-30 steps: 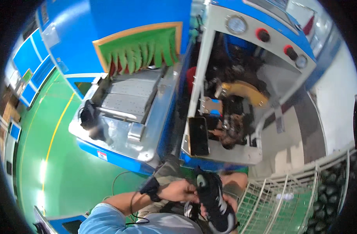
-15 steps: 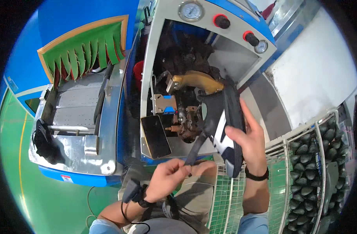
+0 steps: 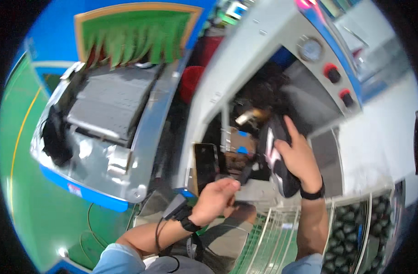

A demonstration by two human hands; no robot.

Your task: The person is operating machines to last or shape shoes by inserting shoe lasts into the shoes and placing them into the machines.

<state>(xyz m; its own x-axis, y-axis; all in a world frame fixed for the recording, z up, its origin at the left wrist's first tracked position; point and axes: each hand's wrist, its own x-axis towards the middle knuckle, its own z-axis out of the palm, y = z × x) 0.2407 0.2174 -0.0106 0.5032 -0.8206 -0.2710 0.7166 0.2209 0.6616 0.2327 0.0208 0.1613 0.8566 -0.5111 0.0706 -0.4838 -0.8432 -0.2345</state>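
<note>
My right hand (image 3: pixel 301 157) is closed on a black-and-white shoe (image 3: pixel 282 176), its thumb on the near side and index finger stretched along the sole. The shoe stands on end at the opening of a grey machine (image 3: pixel 209 100). A dark strap (image 3: pixel 247 173) runs from the shoe toward my left hand (image 3: pixel 216 198), whose fingertips are pinched on its end; motion blur softens the detail there. Behind the shoe, inside the machine, shows part of a yellowish metal arm (image 3: pixel 259 113), mostly covered. A phone (image 3: pixel 206 163) leans at the opening's left edge.
To the left stands a metal conveyor (image 3: pixel 113 100) below a green strip curtain (image 3: pixel 136 36), with a black shoe (image 3: pixel 56 137) on its near corner. A gauge (image 3: pixel 309 49) and red-ringed knobs (image 3: pixel 332 73) sit on the machine. A wire rack (image 3: pixel 268 237) and several dark rounded pieces (image 3: pixel 346 233) lie lower right.
My view has swung left, so the machine and conveyor sit further right in the picture. The shoe is still in my right hand, now more upright and covering more of the yellowish arm.
</note>
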